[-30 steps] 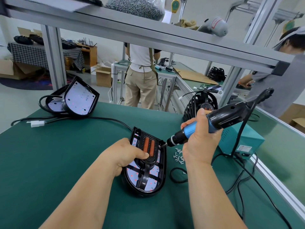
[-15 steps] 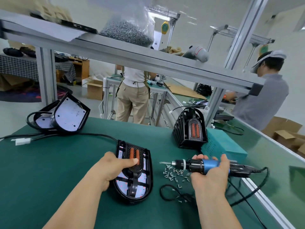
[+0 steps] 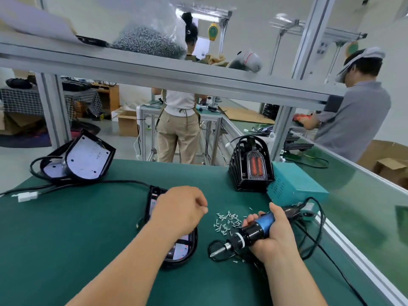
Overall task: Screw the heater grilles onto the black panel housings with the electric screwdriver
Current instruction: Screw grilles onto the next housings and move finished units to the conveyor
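Housing, black, rounded at its near end: lies flat on the green mat, centre, just left of the loose screws. Mostly covered by the left hand; only its far corner and near rim show. Dark bars over a pale panel at the near end are probably its grille, fit unconfirmed.

Left hand: over the housing, knuckles up, fingers curled, fingertips toward the screws. Whether it grips or pinches anything cannot be told.

Right hand: wrapped round the screwdriver at its blue collar. Bit points left and down, low over the mat, clear of the housing and over a coil of cable.

Screws: small scattered pile between the two hands, on the mat.

Rear housings: left rear, propped on edge with pale backs up, cable trailing to a white connector. No grille seen on them.

Standing grille: right rear, upright black cage with orange element, touching the teal power box.

Bag: bulk screws, on the overhead shelf.

Persons: three at other benches beyond.

Progress, as judged: driving is paused, tool off the work. Count of screws seated in the centre housing is hidden by the hand. The next step is likely to be picking up a fresh screw. Rear housings and standing grille appear unassembled, so most of the batch seems left.
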A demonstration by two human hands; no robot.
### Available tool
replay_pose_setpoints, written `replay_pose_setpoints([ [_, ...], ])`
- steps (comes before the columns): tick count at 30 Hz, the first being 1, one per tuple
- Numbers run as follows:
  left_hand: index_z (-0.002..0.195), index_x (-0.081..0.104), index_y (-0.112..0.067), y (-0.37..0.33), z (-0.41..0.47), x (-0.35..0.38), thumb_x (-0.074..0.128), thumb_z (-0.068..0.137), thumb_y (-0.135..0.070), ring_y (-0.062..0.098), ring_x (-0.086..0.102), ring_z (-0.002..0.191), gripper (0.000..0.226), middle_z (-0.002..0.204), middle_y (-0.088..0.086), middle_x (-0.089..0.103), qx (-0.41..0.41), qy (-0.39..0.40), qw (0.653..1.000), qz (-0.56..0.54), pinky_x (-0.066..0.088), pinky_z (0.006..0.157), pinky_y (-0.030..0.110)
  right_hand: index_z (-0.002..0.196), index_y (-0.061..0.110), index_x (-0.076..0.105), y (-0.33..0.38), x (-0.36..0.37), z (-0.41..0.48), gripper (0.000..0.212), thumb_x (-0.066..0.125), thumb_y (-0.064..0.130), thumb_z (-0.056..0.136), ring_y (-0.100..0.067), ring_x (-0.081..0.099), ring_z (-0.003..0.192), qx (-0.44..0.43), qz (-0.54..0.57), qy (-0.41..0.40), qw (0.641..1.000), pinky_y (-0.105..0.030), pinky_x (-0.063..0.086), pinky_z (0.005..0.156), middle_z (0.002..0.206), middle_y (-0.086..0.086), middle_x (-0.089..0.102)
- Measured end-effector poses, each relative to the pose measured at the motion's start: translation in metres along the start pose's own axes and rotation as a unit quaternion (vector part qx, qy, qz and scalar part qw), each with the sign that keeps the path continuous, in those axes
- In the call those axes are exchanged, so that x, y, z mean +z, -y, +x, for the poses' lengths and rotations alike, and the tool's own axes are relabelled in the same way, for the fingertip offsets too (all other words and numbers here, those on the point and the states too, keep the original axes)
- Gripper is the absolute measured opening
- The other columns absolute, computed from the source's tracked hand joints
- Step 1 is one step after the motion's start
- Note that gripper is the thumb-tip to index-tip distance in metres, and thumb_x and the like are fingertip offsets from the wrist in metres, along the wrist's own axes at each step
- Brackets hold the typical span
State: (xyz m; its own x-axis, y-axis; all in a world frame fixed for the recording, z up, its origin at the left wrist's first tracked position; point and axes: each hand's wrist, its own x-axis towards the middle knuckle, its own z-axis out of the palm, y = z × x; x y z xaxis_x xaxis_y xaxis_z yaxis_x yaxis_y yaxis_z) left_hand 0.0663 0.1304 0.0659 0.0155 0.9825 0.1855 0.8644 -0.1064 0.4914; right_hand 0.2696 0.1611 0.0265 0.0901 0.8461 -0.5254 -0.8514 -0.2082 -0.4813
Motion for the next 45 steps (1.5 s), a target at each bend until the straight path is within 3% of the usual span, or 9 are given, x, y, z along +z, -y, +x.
replay_pose_setpoints([
  [2,0.099,0.069,-0.036,-0.016,0.016,0.016,0.062,0.092,-0.035,0.014,0.059,0.108,0.01,0.105,-0.015,0.069,0.035,0.033,0.994,0.095,0.04,0.096,0.034,0.089,0.011,0.05,0.0,0.0,-0.001,0.031,0.069,0.036,0.089,-0.021,0.054,0.062,0.006,-0.006,-0.005,1.0,-0.038,0.049,0.066,0.074,-0.007,0.054],
  [7,0.077,0.052,-0.035,-0.025,0.034,0.047,0.059,0.093,-0.021,0.02,0.028,0.073,0.023,0.08,-0.008,0.049,0.045,0.109,0.971,0.208,0.026,0.074,0.032,0.089,0.01,0.052,0.0,-0.002,-0.001,0.032,0.073,0.034,0.085,-0.02,0.055,0.057,0.02,0.002,-0.016,1.0,-0.038,0.049,0.06,0.073,-0.008,0.056],
  [16,0.064,0.035,-0.023,-0.025,0.034,0.074,0.044,0.085,-0.002,0.02,0.037,0.088,0.031,0.085,-0.005,0.046,-0.004,0.111,0.974,0.198,0.013,0.083,0.037,0.083,0.014,0.05,0.001,-0.001,0.001,0.03,0.07,0.036,0.086,-0.019,0.053,0.047,0.011,0.063,0.005,0.998,-0.032,0.048,0.06,0.051,-0.005,0.055],
  [25,0.084,0.051,-0.024,-0.03,0.035,0.066,0.043,0.089,-0.01,0.022,0.052,0.087,0.017,0.079,-0.005,0.054,-0.009,0.139,0.969,0.203,0.022,0.092,0.041,0.083,0.014,0.052,0.003,0.0,-0.001,0.031,0.07,0.039,0.085,-0.019,0.054,0.053,-0.012,0.083,0.017,0.996,-0.035,0.048,0.06,0.067,-0.004,0.054],
  [31,0.085,0.049,-0.034,-0.027,0.037,0.062,0.05,0.095,-0.013,0.02,0.05,0.089,0.023,0.086,-0.008,0.052,0.01,0.097,0.981,0.171,0.025,0.09,0.037,0.083,0.014,0.052,0.002,0.0,-0.001,0.031,0.071,0.039,0.085,-0.019,0.054,0.049,-0.024,0.103,0.018,0.994,-0.034,0.049,0.06,0.062,-0.004,0.055],
  [35,0.098,0.071,-0.022,-0.026,0.032,0.041,0.055,0.098,-0.017,0.018,0.061,0.088,0.016,0.091,-0.001,0.067,-0.008,0.03,0.997,-0.064,0.047,0.08,0.028,0.083,0.015,0.051,0.002,0.0,-0.005,0.031,0.07,0.039,0.086,-0.018,0.055,0.044,-0.052,0.153,0.032,0.986,-0.031,0.051,0.06,0.056,-0.003,0.056],
  [37,0.099,0.069,-0.011,-0.024,0.022,0.032,0.056,0.097,-0.008,0.013,0.068,0.078,0.013,0.088,0.003,0.07,-0.08,0.0,0.948,-0.308,0.056,0.069,0.028,0.083,0.016,0.051,0.002,0.001,-0.008,0.03,0.069,0.039,0.086,-0.018,0.055,0.045,-0.074,0.191,0.044,0.978,-0.029,0.052,0.06,0.059,-0.002,0.055],
  [39,0.098,0.065,-0.013,-0.023,0.009,0.028,0.055,0.097,-0.001,0.005,0.069,0.065,0.015,0.088,0.005,0.072,-0.142,-0.01,0.844,-0.518,0.055,0.055,0.019,0.084,0.017,0.051,0.003,0.002,-0.011,0.029,0.069,0.038,0.087,-0.018,0.055,0.046,-0.095,0.234,0.052,0.966,-0.028,0.053,0.058,0.057,-0.001,0.055],
  [45,0.104,0.061,-0.01,-0.023,-0.016,0.036,0.051,0.099,0.0,0.012,0.074,0.067,0.015,0.074,0.001,0.076,-0.187,0.01,0.682,-0.706,0.056,0.053,0.021,0.084,0.018,0.051,0.005,0.002,-0.018,0.026,0.068,0.037,0.087,-0.017,0.053,0.047,-0.118,0.3,0.072,0.944,-0.026,0.053,0.059,0.057,0.0,0.053],
])
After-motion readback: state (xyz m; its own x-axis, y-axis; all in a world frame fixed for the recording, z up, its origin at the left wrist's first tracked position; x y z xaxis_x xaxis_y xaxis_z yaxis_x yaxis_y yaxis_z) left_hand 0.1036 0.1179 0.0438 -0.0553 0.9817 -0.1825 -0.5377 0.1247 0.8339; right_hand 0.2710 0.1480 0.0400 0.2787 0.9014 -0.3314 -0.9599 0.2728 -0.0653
